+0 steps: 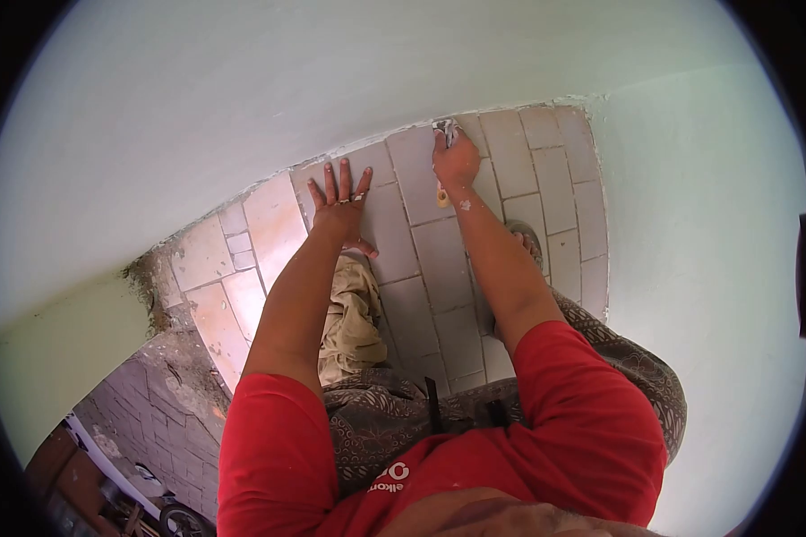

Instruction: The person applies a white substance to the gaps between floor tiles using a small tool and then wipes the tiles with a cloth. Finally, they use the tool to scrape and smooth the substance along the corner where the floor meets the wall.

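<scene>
My right hand (457, 161) is closed around a flat hand tool (441, 197) with a yellowish wooden handle that has a hole in its end. The tool's white-smeared head meets the tiles right at the foot of the wall; the fist hides its middle. White specks dot my right wrist. To the left, my left hand (340, 204) lies with spread fingers on the tiled floor (443, 255), and some white smears show on the fingers. A bunched khaki cloth (354, 309) lies just below it, beside my patterned trousers.
A pale wall (331, 80) runs along the far floor edge, with flaking white along the joint. Another wall (690, 215) closes off the right side. At lower left the tiles end at a rough cement edge (188, 367), with grey paving (148, 416) and a wheel (184, 519) beyond.
</scene>
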`<action>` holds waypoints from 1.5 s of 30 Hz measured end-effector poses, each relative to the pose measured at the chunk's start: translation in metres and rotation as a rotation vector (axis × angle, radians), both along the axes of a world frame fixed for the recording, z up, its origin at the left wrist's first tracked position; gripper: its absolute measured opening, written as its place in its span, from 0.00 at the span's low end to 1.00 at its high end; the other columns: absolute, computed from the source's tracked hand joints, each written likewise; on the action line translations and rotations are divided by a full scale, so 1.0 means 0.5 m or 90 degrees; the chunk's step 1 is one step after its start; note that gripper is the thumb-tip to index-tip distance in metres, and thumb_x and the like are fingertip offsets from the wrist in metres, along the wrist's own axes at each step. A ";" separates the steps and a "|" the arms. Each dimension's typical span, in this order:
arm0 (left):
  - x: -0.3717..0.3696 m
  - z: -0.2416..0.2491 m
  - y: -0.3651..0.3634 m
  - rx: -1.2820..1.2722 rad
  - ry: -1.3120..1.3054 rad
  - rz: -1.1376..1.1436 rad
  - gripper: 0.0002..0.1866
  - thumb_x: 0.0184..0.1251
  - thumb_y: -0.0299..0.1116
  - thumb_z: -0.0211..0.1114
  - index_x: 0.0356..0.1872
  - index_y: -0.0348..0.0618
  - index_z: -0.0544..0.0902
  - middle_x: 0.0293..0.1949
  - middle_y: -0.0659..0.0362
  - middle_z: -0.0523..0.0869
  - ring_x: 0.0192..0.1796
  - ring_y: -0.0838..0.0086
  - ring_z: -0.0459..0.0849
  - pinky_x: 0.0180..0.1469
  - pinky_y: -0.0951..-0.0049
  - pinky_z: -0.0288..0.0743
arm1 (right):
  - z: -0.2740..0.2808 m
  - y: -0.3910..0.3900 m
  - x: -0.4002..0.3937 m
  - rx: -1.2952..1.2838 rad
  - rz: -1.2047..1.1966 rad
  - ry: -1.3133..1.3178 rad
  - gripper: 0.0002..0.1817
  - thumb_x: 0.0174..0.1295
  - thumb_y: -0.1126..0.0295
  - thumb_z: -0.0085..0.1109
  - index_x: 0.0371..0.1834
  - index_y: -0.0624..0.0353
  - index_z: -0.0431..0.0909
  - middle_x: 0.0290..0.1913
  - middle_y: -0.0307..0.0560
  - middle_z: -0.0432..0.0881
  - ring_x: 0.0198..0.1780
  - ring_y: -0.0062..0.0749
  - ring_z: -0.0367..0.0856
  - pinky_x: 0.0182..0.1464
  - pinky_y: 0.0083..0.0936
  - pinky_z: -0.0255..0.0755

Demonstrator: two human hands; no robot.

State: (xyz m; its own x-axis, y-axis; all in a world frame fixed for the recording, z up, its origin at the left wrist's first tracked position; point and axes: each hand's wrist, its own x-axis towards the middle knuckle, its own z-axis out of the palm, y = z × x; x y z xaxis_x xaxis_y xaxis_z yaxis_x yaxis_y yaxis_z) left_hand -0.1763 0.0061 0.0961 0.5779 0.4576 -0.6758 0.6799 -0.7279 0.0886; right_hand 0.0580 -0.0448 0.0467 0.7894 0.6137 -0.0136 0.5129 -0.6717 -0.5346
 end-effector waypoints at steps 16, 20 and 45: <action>0.015 0.005 0.011 0.043 -0.037 -0.062 0.93 0.21 0.69 0.88 0.86 0.57 0.28 0.84 0.36 0.24 0.86 0.37 0.24 0.80 0.25 0.29 | 0.013 0.015 -0.056 -0.055 0.010 -0.052 0.20 0.70 0.57 0.62 0.55 0.61 0.84 0.47 0.58 0.89 0.47 0.59 0.89 0.51 0.51 0.82; 0.033 0.008 0.004 0.017 -0.025 -0.073 0.93 0.20 0.63 0.91 0.86 0.58 0.29 0.85 0.38 0.25 0.86 0.41 0.25 0.80 0.26 0.28 | -0.001 0.015 -0.056 -0.013 -0.042 -0.070 0.20 0.70 0.58 0.63 0.55 0.62 0.84 0.47 0.58 0.89 0.47 0.60 0.89 0.50 0.52 0.82; 0.035 0.000 0.008 -0.011 -0.029 -0.042 0.90 0.23 0.64 0.90 0.86 0.64 0.29 0.85 0.41 0.24 0.86 0.42 0.23 0.80 0.26 0.26 | -0.001 0.013 -0.054 0.017 -0.086 -0.045 0.17 0.67 0.61 0.64 0.52 0.62 0.85 0.45 0.60 0.89 0.46 0.61 0.89 0.50 0.53 0.82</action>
